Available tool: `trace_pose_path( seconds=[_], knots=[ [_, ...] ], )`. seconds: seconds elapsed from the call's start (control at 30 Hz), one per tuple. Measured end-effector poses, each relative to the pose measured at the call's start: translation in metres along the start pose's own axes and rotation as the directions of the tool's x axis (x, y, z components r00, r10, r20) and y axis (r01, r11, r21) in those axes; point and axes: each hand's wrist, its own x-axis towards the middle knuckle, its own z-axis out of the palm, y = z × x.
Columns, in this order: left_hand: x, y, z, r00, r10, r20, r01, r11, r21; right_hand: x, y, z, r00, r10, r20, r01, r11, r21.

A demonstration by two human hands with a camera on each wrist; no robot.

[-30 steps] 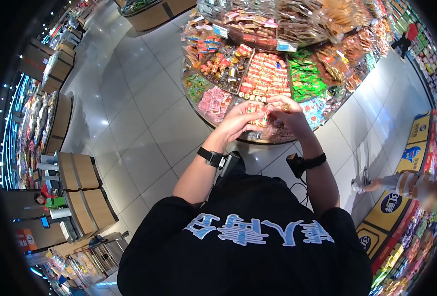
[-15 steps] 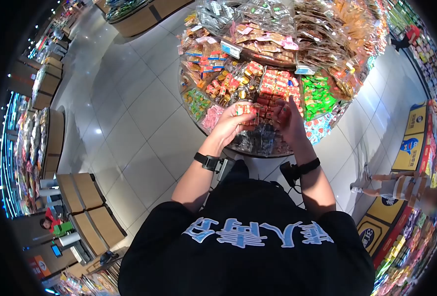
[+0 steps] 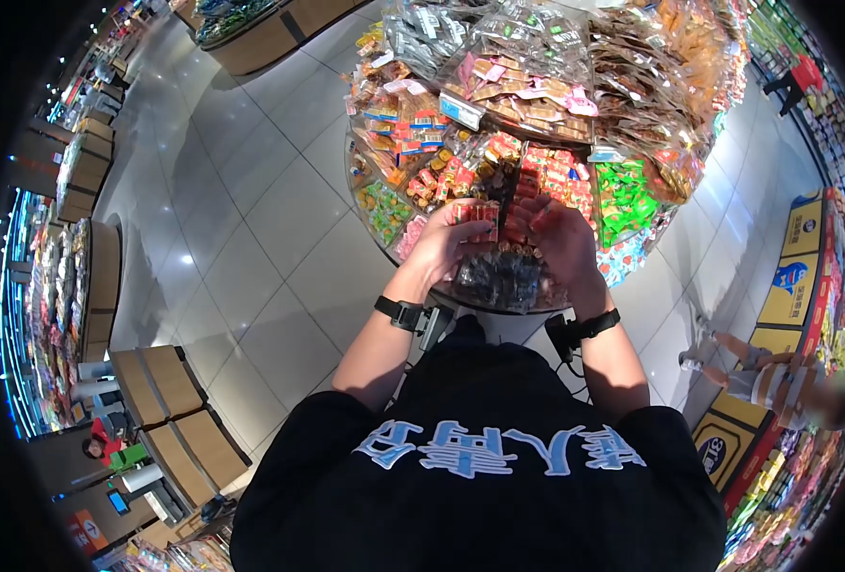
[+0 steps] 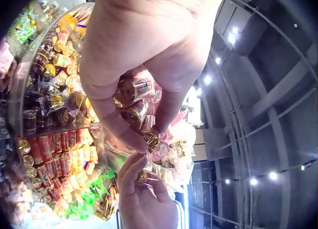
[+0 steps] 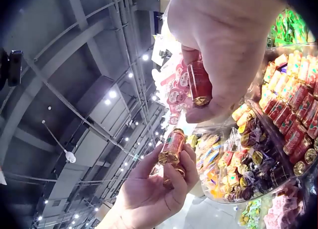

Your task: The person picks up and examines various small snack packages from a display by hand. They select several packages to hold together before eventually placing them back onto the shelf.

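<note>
In the head view my left hand grips a few candy rolls in red and gold wrappers. The right wrist view shows these candy rolls between its thumb and fingers, with shiny gold ends. My right hand is just to the right, over the front of the round candy display. It pinches one red candy roll with a gold end between thumb and fingers. In the left wrist view the fingertips of both hands come close together. Behind the hands lies a compartment of similar red rolls.
Dark-wrapped candies, green packets and pink candies fill neighbouring compartments. A price tag edges the upper tier. Wooden counters stand at the left. A person in a striped top stands by the right shelves.
The hands were close together over the candy a second ago. My right hand has drawn slightly apart to the right, while the left keeps its rolls. The display sits lower in the head view.
</note>
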Motion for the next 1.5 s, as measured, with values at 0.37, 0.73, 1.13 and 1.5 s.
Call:
trace_pose_path(
  seconds=[0.37,0.73,1.13,1.5],
  knots=[
    [0.030,-0.017,0.026,0.994,0.028,0.104,-0.034,0.998,0.050,-0.006,-0.032,-0.009,0.966,-0.206,0.155,0.251,0.885,-0.392],
    [0.044,-0.033,0.097,0.964,0.152,0.219,-0.096,0.964,-0.248,-0.024,-0.072,-0.015,0.762,-0.373,0.529,0.623,0.203,-0.755],
    [0.032,-0.048,0.136,0.962,0.269,0.054,-0.257,0.953,-0.161,-0.036,-0.102,-0.042,0.822,-0.248,0.513,0.547,0.592,-0.591],
    [0.030,-0.060,0.126,0.952,0.305,0.014,-0.301,0.946,-0.118,-0.036,-0.100,-0.043,0.822,-0.181,0.539,0.526,0.602,-0.600]
  ],
)
